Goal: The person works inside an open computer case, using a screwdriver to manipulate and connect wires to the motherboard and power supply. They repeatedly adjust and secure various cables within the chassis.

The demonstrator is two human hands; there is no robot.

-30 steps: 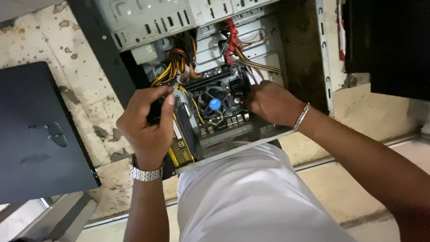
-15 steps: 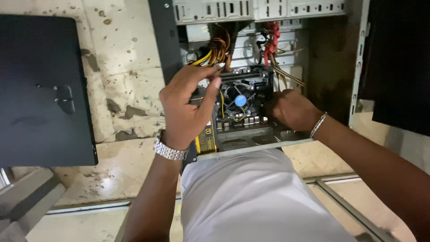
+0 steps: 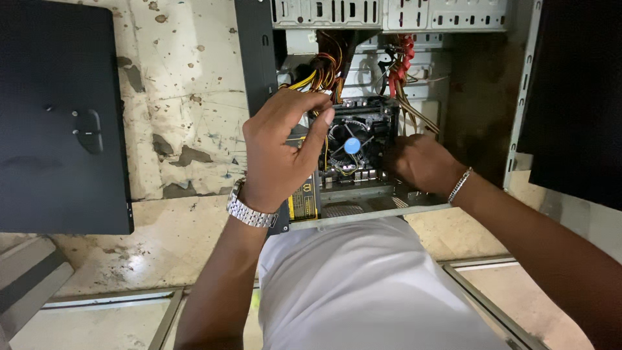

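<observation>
An open computer case (image 3: 259,58) lies on a stained floor in front of me. Inside it is a motherboard with a round black cooler fan (image 3: 350,144) that has a blue hub. My left hand (image 3: 278,152), with a metal watch on the wrist, reaches in left of the fan. Its fingertips pinch at a bundle of yellow and orange wires (image 3: 322,70). My right hand (image 3: 421,162), with a thin bracelet, rests curled on the board right of the fan. Its fingers are hidden.
Red cables (image 3: 403,53) hang in the case's upper right. A black side panel (image 3: 58,116) lies flat on the floor at the left. A dark box (image 3: 576,97) stands at the right. My white shirt fills the bottom middle.
My left hand has moved up from the case's lower left edge to the wire bundle beside the fan. The right hand has stayed on the board.
</observation>
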